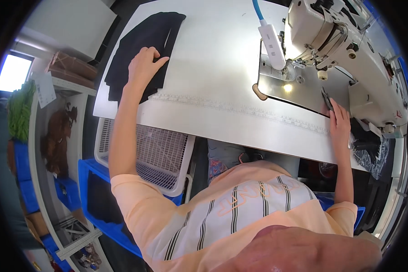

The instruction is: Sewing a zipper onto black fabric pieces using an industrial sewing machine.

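On the left of the white sewing table (213,68) lies a stack of black fabric pieces (138,38). My left hand (145,65) rests on top of it, fingers slightly bent and the thumb held apart. A narrow gap shows between pieces along the stack's right side. At the table's right, my right hand (340,120) is closed around small dark thread snips (326,98), their tips pointing away from me over the metal plate (303,93). My fingers partly hide the handle.
A white sewing machine (335,41) stands at the back right, its lamp lit. A white device on a blue cable (272,45) hangs beside the needle area. Below the table's left edge are a white plastic basket (186,167) and a blue crate (88,181). Shelves (38,149) stand farther left.
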{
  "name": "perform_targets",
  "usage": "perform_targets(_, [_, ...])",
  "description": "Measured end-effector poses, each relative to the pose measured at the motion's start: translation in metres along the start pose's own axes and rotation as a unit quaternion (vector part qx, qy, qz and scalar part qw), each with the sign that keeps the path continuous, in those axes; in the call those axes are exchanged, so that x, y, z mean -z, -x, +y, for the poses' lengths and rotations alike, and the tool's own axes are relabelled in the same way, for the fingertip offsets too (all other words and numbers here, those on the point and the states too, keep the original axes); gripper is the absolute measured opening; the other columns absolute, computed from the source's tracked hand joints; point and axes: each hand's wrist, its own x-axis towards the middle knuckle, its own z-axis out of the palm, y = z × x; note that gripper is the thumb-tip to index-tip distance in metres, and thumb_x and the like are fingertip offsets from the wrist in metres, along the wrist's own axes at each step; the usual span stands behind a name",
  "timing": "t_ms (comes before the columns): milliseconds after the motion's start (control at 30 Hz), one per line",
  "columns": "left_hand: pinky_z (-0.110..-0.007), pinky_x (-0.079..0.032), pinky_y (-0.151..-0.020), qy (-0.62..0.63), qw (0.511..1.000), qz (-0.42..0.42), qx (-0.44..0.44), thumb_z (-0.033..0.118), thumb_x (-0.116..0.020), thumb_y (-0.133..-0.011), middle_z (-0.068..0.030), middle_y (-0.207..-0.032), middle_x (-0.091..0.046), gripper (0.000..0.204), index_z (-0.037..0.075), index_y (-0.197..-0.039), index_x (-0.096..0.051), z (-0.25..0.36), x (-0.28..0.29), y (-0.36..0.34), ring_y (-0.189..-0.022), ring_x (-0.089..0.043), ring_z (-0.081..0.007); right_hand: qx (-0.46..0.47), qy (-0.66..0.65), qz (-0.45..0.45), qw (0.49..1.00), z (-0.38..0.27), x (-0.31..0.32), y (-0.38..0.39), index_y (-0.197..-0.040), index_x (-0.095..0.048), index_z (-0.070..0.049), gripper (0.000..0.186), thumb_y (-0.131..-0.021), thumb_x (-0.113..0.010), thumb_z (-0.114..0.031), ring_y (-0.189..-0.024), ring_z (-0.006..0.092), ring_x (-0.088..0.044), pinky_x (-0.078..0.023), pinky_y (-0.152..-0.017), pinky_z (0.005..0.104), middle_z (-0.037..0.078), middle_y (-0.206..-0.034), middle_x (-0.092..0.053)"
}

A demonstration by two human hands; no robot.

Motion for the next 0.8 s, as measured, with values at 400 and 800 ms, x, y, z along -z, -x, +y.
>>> perform_targets(400, [-0.045, -0.053, -0.070, -0.070, 0.997, -0.025, -0.021, 0.010, -0.060, -0.077, -0.0194, -0.079, -0.069, 0.013, 0.004, -0.082, -0.071, 0.027, 0.003, -0.020, -0.079, -0.069, -0.0344, -0.043, 0.119, 0.068, 0.990, 0.076, -0.074, -0.107, -0.122, -0.062, -0.017, 0.030, -0.094, -0.053, -0.015, -0.102, 0.0289, -0.061, -0.052, -0.084, 0.0404, 0.007, -0.111, -0.064])
perform_targets(800, [-0.031, -0.038, -0.052, 0.261, 0.952, -0.125, -0.103, 0.009, -0.065, -0.083, -0.0075, -0.057, -0.049, 0.019, 0.000, -0.072, -0.051, 0.183, 0.037, 0.133, -0.052, -0.047, -0.0167, 0.103, 0.068, 0.072, 0.990, 0.002, -0.007, -0.054, -0.116, -0.063, -0.008, 0.034, -0.086, -0.065, -0.023, -0.117, 0.0287, -0.055, -0.046, -0.093, 0.0426, 0.009, -0.120, -0.064])
